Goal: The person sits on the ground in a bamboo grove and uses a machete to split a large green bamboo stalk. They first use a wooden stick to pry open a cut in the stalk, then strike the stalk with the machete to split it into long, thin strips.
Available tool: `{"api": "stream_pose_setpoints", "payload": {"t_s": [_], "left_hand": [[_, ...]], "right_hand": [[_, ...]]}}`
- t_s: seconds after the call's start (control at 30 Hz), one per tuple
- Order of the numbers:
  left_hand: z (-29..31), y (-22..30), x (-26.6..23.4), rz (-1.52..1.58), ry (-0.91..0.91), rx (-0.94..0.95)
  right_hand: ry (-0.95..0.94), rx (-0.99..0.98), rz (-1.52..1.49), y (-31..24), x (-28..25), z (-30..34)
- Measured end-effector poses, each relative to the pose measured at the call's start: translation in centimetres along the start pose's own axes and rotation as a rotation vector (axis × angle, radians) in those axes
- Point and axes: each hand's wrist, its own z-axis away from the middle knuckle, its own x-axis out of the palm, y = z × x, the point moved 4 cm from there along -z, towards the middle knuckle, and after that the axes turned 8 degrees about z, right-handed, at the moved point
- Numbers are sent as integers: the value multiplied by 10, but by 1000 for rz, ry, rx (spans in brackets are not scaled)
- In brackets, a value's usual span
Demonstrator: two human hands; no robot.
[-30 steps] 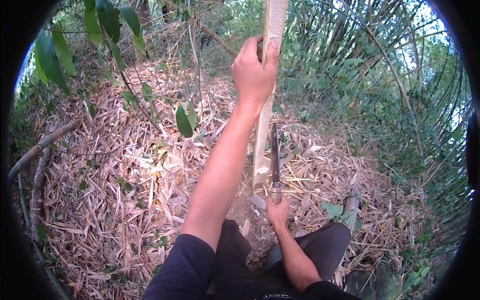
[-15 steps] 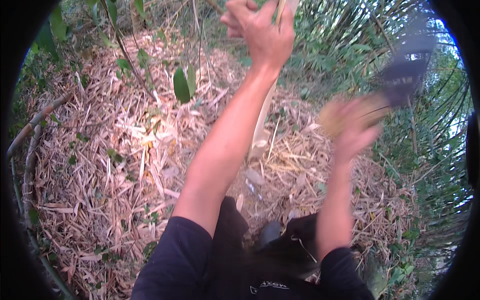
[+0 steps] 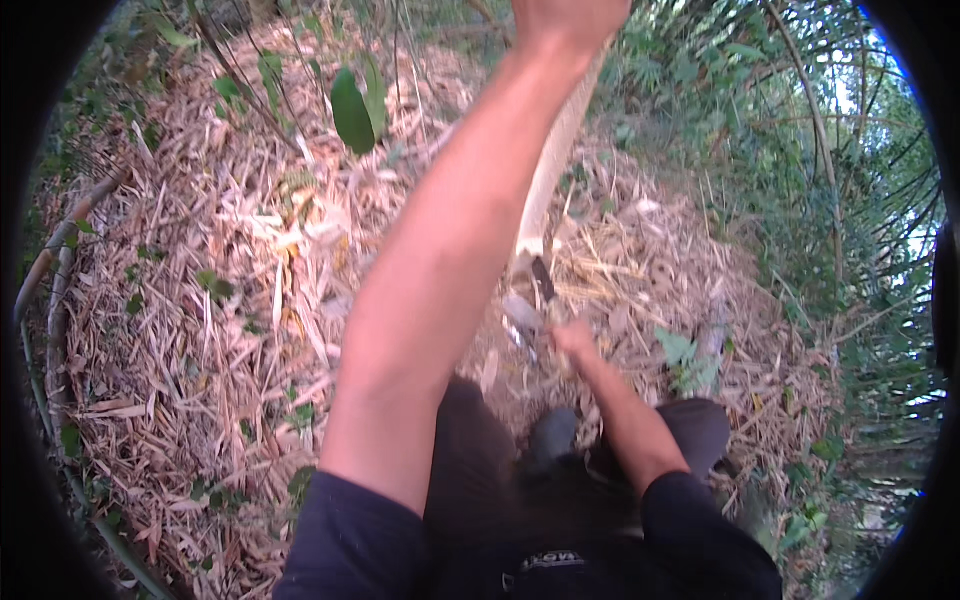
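Observation:
My left hand [image 3: 572,15] is at the top edge, closed round a pale, slender wooden pole [image 3: 552,175]; its fingers are partly cut off by the picture's edge. The pole slants down to the litter, where its lower end is whitish. Low in front of me, my right hand [image 3: 572,340] is closed on the handle of a machete. The dark machete blade [image 3: 543,279] points up and away, its tip right by the pole's lower end. Whether it touches the wood I cannot tell.
Dry leaf litter [image 3: 250,330] covers the ground. Straw-coloured strips [image 3: 600,265] lie right of the pole's foot. A hanging green leaf [image 3: 352,110] is beyond my left arm. Dense green growth [image 3: 850,200] stands at right, and a curved branch [image 3: 60,250] at far left. My boot [image 3: 552,435] is below.
My right hand has swung the machete from raised at the upper right down to the pole's lower end. The left hand has shifted slightly up and right in view, still on the pole.

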Motion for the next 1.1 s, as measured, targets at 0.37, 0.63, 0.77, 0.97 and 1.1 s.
{"api": "stream_pose_setpoints", "payload": {"t_s": [0.37, 0.63, 0.77, 0.97, 1.1], "left_hand": [[-21, -81, -54, 84, 74, -207], [-21, -89, -57, 97, 86, -189], [-17, -76, -35, 178, 45, -148], [3, -33, 14, 254, -23, -132], [11, -22, 18, 135, -6, -64]], "right_hand": [[-48, 42, -836, -33, -36, 42], [359, -421, -446, -105, -71, 111], [317, -414, -271, -116, -67, 126], [269, -290, -145, -96, -60, 107], [92, -221, -371, -120, -109, 143]]}}
